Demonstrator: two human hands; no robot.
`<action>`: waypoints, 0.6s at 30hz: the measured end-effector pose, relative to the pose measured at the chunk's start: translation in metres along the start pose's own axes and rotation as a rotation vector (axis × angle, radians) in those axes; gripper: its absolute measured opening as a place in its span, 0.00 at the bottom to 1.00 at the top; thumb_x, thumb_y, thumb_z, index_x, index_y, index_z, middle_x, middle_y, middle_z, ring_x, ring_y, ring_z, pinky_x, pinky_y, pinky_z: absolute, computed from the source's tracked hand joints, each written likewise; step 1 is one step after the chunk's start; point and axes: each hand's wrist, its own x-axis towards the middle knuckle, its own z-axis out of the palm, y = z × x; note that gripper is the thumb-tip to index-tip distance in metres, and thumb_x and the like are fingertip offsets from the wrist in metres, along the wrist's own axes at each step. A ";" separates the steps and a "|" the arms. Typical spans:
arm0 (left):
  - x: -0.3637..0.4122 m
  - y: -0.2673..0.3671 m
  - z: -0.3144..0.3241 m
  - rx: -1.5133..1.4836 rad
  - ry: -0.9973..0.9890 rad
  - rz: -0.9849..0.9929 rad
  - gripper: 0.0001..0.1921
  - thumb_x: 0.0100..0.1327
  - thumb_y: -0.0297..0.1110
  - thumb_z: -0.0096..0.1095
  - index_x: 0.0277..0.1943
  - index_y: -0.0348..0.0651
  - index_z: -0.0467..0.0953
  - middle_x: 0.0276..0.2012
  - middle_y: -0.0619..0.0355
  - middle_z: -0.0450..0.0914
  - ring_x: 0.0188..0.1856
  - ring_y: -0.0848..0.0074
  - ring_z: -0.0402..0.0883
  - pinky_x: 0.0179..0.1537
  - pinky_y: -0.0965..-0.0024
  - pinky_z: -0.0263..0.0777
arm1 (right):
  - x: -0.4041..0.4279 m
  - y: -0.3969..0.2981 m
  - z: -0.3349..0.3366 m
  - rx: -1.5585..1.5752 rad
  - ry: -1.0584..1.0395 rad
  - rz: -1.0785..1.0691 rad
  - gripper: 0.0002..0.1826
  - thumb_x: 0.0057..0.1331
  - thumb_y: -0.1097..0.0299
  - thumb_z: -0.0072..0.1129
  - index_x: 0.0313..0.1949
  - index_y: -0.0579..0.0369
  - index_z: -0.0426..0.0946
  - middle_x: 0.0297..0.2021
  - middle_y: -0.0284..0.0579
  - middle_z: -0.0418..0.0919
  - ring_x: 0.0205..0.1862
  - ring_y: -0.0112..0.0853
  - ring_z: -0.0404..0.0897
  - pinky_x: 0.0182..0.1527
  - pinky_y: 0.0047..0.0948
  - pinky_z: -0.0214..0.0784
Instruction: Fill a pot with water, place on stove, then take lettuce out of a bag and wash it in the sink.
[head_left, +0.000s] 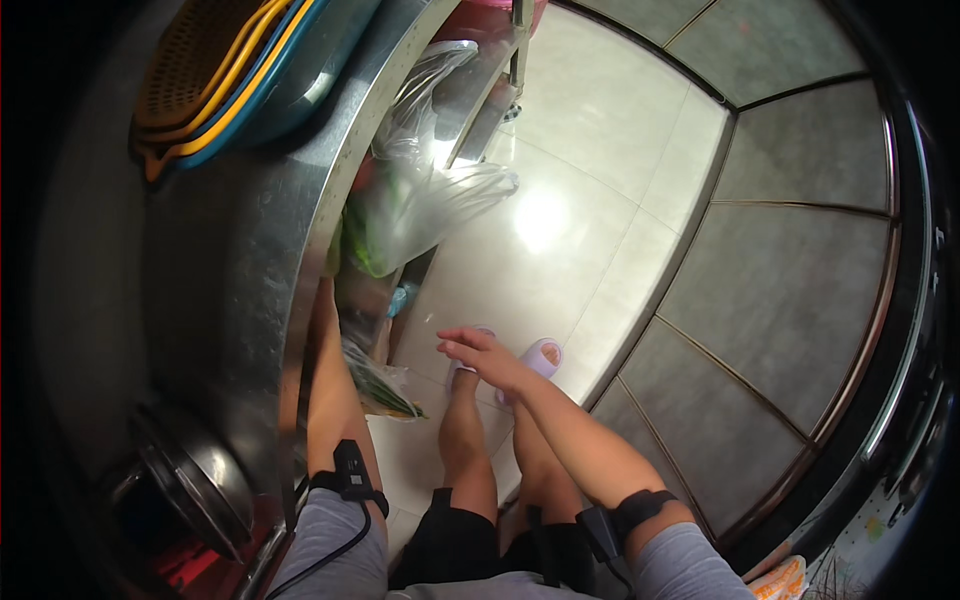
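My left forearm (330, 375) reaches under the rim of a stainless steel table (247, 247), towards its lower shelf. The hand itself is hidden behind that rim. Near where it disappears, a clear plastic bag (420, 217) holds green vegetables (364, 232) and bulges past the shelf edge. Closer to me, long green vegetables (386, 390) in another clear bag stick out beside the left forearm. My right hand (480, 356) hangs in the air above my slippered feet, fingers extended and slightly apart, holding nothing.
Stacked yellow and blue plastic baskets (225, 97) sit at the tabletop's far end. Metal bowls (202, 480) stand at the near left. Grey panelled cabinet fronts (780, 277) line the right side of the tiled floor (570, 165). A pink container (487, 19) is beyond the shelf.
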 end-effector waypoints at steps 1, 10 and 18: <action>0.000 -0.009 0.005 -0.005 0.026 0.008 0.33 0.59 0.58 0.53 0.50 0.30 0.72 0.51 0.39 0.74 0.52 0.57 0.74 0.51 0.60 0.66 | 0.004 -0.017 0.009 0.000 -0.038 -0.033 0.25 0.65 0.55 0.52 0.56 0.56 0.67 0.49 0.41 0.72 0.53 0.28 0.69 0.56 0.26 0.59; -0.027 0.030 0.002 -0.259 0.211 0.046 0.33 0.60 0.57 0.50 0.51 0.30 0.71 0.51 0.38 0.73 0.53 0.57 0.74 0.52 0.60 0.65 | 0.147 -0.079 0.075 -0.187 0.210 -0.568 0.33 0.63 0.46 0.51 0.57 0.62 0.64 0.50 0.56 0.72 0.54 0.39 0.71 0.56 0.31 0.60; -0.017 0.018 0.000 -0.316 0.259 0.073 0.32 0.62 0.57 0.47 0.51 0.29 0.71 0.52 0.37 0.72 0.53 0.56 0.73 0.53 0.60 0.64 | 0.220 -0.071 0.110 0.257 0.202 -0.340 0.45 0.59 0.38 0.52 0.61 0.65 0.54 0.54 0.63 0.67 0.57 0.44 0.68 0.58 0.34 0.57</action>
